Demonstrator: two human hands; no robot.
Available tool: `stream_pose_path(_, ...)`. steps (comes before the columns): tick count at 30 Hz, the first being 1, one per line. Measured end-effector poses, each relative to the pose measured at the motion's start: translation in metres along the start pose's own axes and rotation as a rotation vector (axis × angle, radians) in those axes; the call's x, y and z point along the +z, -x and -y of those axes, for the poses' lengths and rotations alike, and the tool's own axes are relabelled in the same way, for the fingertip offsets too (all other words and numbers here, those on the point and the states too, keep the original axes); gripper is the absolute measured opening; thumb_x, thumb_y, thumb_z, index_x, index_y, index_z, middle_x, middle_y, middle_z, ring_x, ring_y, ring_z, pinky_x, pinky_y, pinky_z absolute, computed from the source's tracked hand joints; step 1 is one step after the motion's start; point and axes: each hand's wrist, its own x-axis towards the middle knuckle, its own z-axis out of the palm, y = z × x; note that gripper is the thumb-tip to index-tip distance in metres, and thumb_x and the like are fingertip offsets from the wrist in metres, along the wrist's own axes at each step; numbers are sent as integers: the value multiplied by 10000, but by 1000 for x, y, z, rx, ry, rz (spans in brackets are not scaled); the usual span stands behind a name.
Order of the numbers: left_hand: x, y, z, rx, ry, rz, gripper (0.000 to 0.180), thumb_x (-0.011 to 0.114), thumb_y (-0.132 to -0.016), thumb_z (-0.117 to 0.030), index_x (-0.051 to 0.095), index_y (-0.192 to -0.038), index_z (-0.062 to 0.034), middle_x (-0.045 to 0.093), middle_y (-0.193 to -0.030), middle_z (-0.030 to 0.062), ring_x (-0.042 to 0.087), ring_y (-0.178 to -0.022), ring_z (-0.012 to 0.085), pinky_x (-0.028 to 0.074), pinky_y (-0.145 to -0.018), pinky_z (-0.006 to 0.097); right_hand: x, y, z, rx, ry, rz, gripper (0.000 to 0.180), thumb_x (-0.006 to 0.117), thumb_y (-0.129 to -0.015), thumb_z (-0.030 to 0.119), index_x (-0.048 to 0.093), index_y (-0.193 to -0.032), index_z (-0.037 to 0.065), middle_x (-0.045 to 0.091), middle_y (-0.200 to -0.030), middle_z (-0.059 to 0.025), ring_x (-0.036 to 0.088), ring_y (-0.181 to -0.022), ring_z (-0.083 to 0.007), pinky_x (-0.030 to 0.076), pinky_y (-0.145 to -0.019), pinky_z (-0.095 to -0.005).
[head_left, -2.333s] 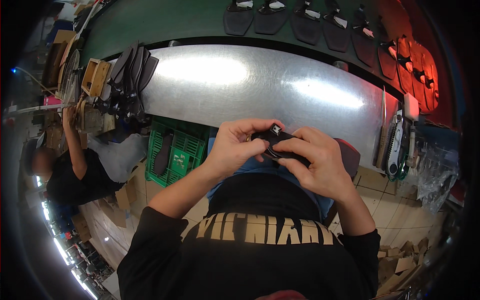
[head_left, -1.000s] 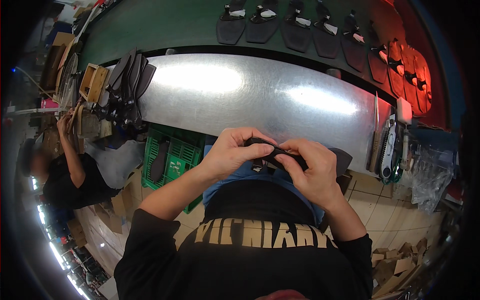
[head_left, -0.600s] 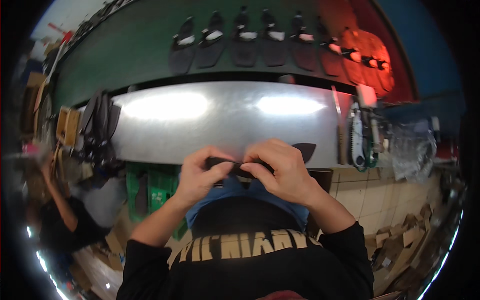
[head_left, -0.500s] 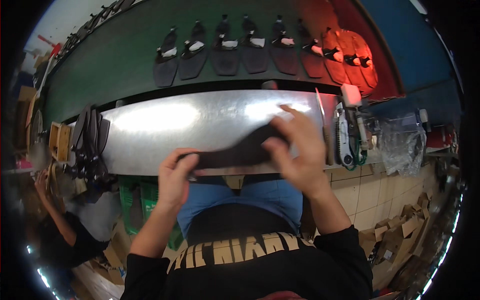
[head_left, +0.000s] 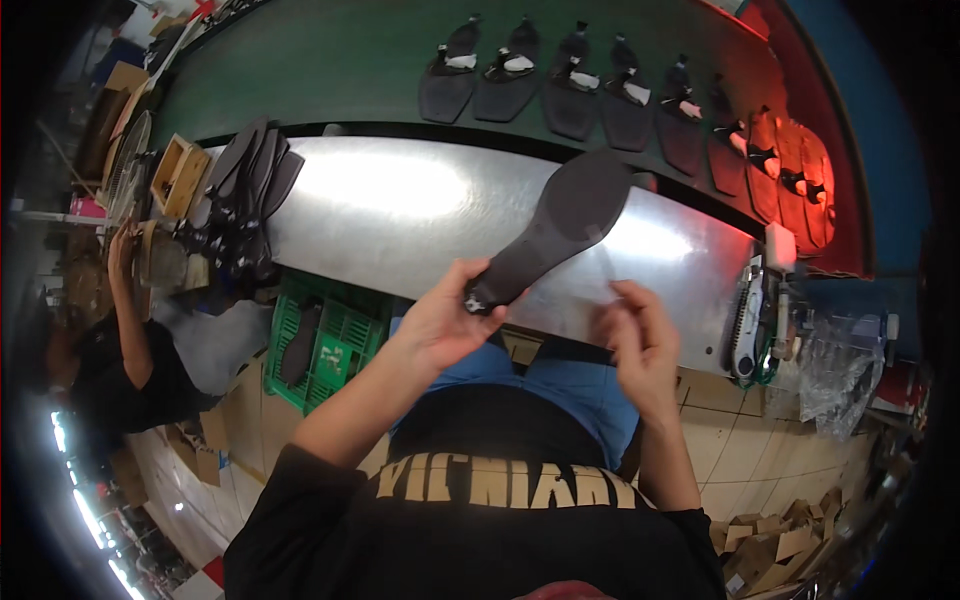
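Note:
My left hand (head_left: pixel 450 310) grips a dark shoe sole (head_left: pixel 585 205) by its narrow heel end. The broad end tilts up and away over the metal bench (head_left: pixel 370 230), its flat face toward me. To the right, apart from the sole, my right hand (head_left: pixel 645 345) has its fingers bent together. A faint thin streak rises from its fingertips, seemingly a slim stick-like tool; motion blur hides its details. Near the left end of the bench lies a pile of dark heeled sandals (head_left: pixel 245 190).
Sandals (head_left: pixel 575 95) stand in a row on the green conveyor belt (head_left: pixel 330 75), some under red light. A utility knife (head_left: pixel 747 325) and plastic bag (head_left: pixel 840 375) lie right. Left are a wooden box (head_left: pixel 180 175), green crate (head_left: pixel 330 350) and another person's arm (head_left: pixel 125 300). Cardboard (head_left: pixel 780 545) lies on the floor.
My left hand has raised and turned the sole so its broad end points up and away. My right hand has let go of it. The thin tool beside the knife no longer lies there.

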Motion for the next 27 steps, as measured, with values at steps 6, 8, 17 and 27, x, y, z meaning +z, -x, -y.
stream_pose_path(6,15,-10,23,-77,150,45,221,685,-852,-229,605,-992,-78,646,-868,58,639,-838,170,424,-485,207,49,7,12,248,-423,280,508,505,-925,10,401,-1420,55,598,-710,-32,491,-576,-61,404,-551,-195)
stream_pose_path(8,9,-15,26,-78,182,81,208,688,-851,-231,606,-973,-84,639,-867,42,617,-784,159,385,-467,205,54,8,2,132,-307,220,494,503,-926,10,412,-1410,44,592,-713,-34,488,-574,-64,399,-550,-196)
stream_pose_path(17,14,-4,28,246,-119,122,307,555,-934,-343,621,-891,-46,616,-745,32,551,-610,109,379,-456,222,44,7,-3,212,-501,232,414,490,-962,74,454,-1373,45,564,-716,-40,453,-537,-51,358,-478,-168)
stream_pose_path(27,26,-12,26,956,-530,8,768,200,-981,-610,586,-684,-17,574,-616,71,520,-473,118,432,-441,232,55,13,10,531,-933,337,412,486,-973,127,409,-1374,69,512,-687,-39,428,-485,-57,316,-400,-183)
